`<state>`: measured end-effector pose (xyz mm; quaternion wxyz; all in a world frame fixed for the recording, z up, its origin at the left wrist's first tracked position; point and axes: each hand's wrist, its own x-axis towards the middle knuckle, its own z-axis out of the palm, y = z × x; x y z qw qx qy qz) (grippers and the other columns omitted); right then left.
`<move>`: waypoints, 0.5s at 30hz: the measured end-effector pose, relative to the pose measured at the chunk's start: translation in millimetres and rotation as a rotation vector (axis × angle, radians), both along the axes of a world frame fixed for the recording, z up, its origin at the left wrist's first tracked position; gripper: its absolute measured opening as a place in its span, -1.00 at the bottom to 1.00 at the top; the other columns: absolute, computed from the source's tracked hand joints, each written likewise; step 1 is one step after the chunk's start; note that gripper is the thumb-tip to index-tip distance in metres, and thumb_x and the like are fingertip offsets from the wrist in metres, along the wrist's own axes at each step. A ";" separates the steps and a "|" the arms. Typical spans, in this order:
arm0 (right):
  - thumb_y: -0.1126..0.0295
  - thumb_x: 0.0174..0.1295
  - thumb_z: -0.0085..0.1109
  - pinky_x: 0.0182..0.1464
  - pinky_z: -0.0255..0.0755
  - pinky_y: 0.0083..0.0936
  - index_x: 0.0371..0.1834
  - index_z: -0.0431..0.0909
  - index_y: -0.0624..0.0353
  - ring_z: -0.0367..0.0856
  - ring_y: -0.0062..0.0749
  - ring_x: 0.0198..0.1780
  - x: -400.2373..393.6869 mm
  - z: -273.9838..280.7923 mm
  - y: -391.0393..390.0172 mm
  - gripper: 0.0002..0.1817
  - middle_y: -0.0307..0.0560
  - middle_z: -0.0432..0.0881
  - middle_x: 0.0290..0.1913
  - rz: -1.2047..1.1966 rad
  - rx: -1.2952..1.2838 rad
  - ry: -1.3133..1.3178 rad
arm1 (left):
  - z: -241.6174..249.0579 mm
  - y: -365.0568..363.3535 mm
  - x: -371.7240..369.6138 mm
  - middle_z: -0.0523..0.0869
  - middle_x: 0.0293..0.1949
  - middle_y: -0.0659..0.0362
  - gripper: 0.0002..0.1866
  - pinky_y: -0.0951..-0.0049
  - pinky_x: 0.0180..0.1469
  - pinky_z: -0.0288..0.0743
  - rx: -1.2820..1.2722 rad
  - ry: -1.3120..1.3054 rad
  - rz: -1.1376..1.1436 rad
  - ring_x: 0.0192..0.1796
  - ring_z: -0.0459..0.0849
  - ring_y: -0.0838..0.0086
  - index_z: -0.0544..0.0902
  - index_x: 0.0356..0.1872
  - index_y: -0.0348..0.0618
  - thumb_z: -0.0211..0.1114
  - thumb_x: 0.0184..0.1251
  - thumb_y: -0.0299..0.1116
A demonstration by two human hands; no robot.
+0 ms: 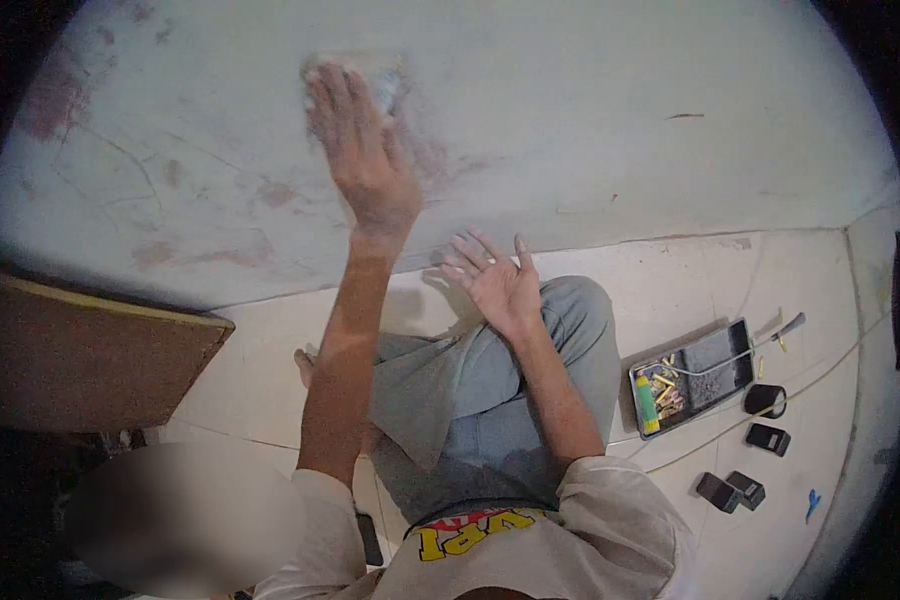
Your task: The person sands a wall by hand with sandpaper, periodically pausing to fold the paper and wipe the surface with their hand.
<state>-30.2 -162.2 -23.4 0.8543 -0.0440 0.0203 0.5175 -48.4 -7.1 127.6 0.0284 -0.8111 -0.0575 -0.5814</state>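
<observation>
My left hand (365, 160) is raised against the pale, stained wall (570, 110), its fingers extended over a thin pale sheet (388, 88) and pressing it to the surface. Motion blurs the fingers and the sheet, and the palm side is hidden. Around the sheet the wall shows dark reddish smudges. My right hand (500, 285) is above my bent knee near the foot of the wall, palm up with the fingers spread and whitish dust on the fingertips. Nothing lies in it.
A black tray (705, 375) with yellow pieces and a green-yellow tube sits on the tiled floor at right. Near it are a thin cable, a black roll (765, 401), several black blocks (768, 439) and a blue scrap (813, 505). A brown board (90, 350) stands at left.
</observation>
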 end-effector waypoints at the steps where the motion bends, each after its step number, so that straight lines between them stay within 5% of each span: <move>1: -0.09 0.42 -0.41 0.27 0.28 -0.03 0.30 0.16 0.40 0.44 0.09 0.14 -0.4 -2.8 -0.3 -0.29 0.33 0.36 0.21 0.015 0.007 0.002 | -15.2 2.5 0.1 0.10 0.43 -0.17 -0.49 -0.03 0.45 -0.14 0.000 0.007 -0.012 0.48 -0.02 -0.06 0.15 0.39 -0.35 -0.16 0.50 -0.34; 3: 0.01 0.43 -0.35 0.20 0.37 -0.08 0.24 0.20 0.41 0.48 0.05 0.10 -4.5 -13.9 1.3 -0.38 0.30 0.43 0.14 -0.053 -0.321 -0.302 | -61.4 3.6 -10.9 0.12 0.42 -0.16 -0.49 -0.02 0.44 -0.09 -0.024 0.101 0.010 0.47 0.02 -0.05 0.18 0.37 -0.37 -0.09 0.44 -0.41; 7: 0.17 0.40 -0.16 0.03 0.51 -0.23 0.07 0.34 0.39 0.57 -0.10 -0.06 -8.8 -17.0 3.7 -0.56 0.18 0.50 0.00 -0.006 -0.618 -0.232 | -114.7 -3.6 -29.8 0.12 0.42 -0.17 -0.42 -0.06 0.43 -0.07 -0.139 0.282 0.016 0.47 0.02 -0.06 0.21 0.34 -0.42 0.03 0.26 -0.54; 10: 0.21 0.38 -0.15 -0.04 0.53 -0.32 0.03 0.39 0.36 0.57 -0.20 -0.13 -5.8 -32.6 5.7 -0.61 0.12 0.53 -0.04 0.000 -0.610 -0.339 | -77.7 -3.1 -19.3 0.02 0.45 -0.14 -0.50 -0.02 0.46 -0.15 -0.075 0.230 0.031 0.48 -0.06 -0.07 0.07 0.40 -0.38 -0.26 0.53 -0.36; 12: 0.25 0.37 -0.13 -0.12 0.52 -0.41 0.00 0.42 0.30 0.56 -0.30 -0.20 -7.6 -33.5 7.4 -0.66 0.04 0.56 -0.11 0.002 -0.641 -0.307 | -27.4 -3.2 -8.9 0.01 0.45 -0.14 -0.50 -0.03 0.46 -0.16 -0.059 0.164 0.011 0.48 -0.08 -0.08 0.07 0.40 -0.37 -0.26 0.53 -0.36; 15: 0.17 0.33 -0.05 0.03 0.38 -0.42 0.02 0.43 0.22 0.49 -0.29 -0.09 -10.0 -28.0 4.8 -0.63 -0.05 0.51 -0.11 0.006 -0.579 -0.359 | 0.4 -7.5 1.1 0.00 0.45 -0.15 -0.50 -0.05 0.46 -0.17 -0.054 0.073 -0.017 0.49 -0.10 -0.08 0.07 0.40 -0.37 -0.25 0.52 -0.37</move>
